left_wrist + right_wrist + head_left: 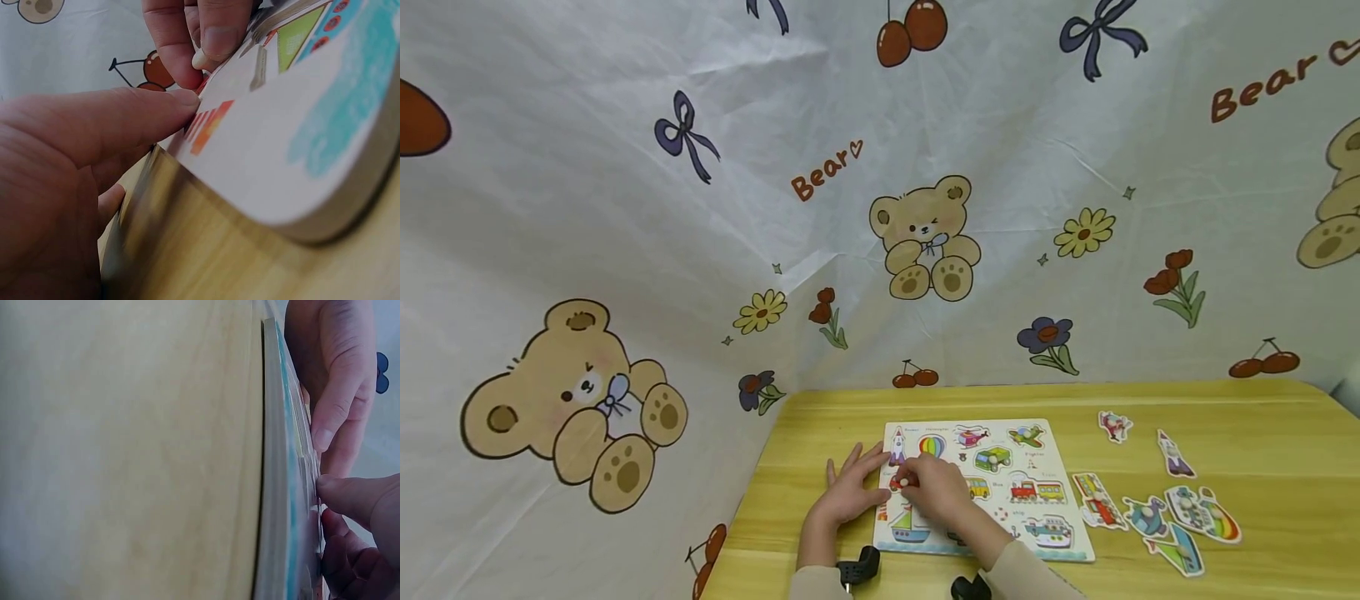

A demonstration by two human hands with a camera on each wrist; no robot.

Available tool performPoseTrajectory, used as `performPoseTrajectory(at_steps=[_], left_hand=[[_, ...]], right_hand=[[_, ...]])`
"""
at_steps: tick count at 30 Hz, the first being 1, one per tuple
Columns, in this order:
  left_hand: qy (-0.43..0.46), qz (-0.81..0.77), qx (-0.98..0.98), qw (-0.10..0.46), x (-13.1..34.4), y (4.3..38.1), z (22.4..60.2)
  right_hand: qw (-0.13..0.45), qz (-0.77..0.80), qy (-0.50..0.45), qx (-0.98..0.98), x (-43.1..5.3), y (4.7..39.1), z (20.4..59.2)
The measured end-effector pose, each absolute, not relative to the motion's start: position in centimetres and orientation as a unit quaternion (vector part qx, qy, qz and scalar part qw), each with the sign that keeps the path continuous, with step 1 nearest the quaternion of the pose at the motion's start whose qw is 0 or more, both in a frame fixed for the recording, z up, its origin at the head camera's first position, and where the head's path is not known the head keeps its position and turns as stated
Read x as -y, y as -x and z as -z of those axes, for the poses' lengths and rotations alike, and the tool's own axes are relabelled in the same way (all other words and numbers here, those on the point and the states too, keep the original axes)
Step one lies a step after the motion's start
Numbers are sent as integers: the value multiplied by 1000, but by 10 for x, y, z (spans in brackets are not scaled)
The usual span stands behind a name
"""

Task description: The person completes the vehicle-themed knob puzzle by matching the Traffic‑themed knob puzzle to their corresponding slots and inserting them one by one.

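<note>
A white puzzle board (985, 533) with vehicle pictures lies flat on the table. Over its left part, my right hand (938, 487) pinches the pale knob (199, 60) of a small red puzzle piece (895, 482), mostly hidden by the fingers. That piece is down at the board's surface. My left hand (848, 490) rests at the board's left edge, fingers extended, with the thumb tip beside the red piece. Set in the board around the hands are a rocket (897, 447), a balloon (932, 446), a sailboat (910, 527) and a yellow bus (977, 487).
Right of the board lie several loose pieces: a rocket (1175, 455), a red fire truck (1099, 502), a sailboat (1180, 550) and a small figure (1115, 426). Some overlap there. A bear-printed white cloth (1000, 333) hangs behind the wooden table (1285, 433).
</note>
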State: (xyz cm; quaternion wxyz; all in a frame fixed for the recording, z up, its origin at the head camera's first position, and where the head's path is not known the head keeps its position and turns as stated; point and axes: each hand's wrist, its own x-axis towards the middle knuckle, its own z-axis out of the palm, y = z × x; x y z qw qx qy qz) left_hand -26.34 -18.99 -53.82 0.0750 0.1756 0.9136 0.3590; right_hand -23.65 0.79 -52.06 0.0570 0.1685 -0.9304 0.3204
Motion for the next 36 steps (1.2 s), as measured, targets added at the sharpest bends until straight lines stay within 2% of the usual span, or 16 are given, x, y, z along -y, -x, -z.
performPoseTrajectory(at_steps=[10, 21, 36], left_hand=[[-175, -360, -914, 72, 190, 261, 538], [-173, -358, -915, 73, 190, 261, 537], [-174, -370, -910, 72, 190, 260, 536]], right_hand=[[55, -333, -178, 924, -11, 236, 522], [50, -372, -175, 910, -20, 227, 505], [96, -381, -78, 916, -65, 234, 490]])
